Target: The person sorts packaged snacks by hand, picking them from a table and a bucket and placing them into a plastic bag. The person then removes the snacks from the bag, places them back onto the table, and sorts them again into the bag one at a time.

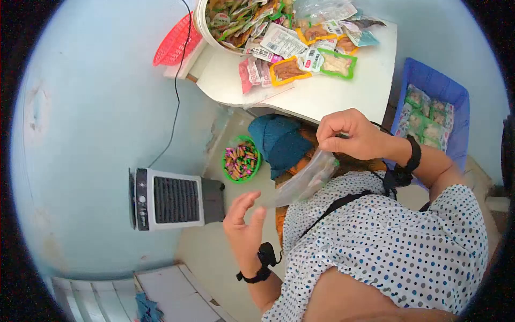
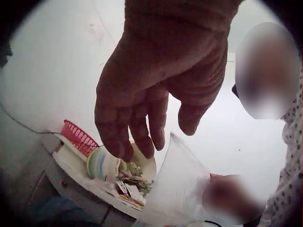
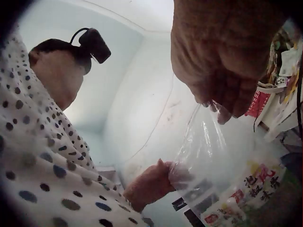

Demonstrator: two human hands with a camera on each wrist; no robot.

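Centre frame: fingers of my right hand point(image 1: 348, 134) pinch the bag point(image 1: 306, 182) at its top edge; my left hand point(image 1: 244, 220), fingers loosely spread, sits just beside its lower end. I'd pinch firmly and support it underneath

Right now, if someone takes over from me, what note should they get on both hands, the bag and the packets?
Right hand: fingers pinch the top of the clear plastic bag.
Left hand: open, beside the bag's lower end; contact unclear.
Snack packets lie on the white table.
Done: bag in hand.
Left: bag looks empty, no packet in it yet.
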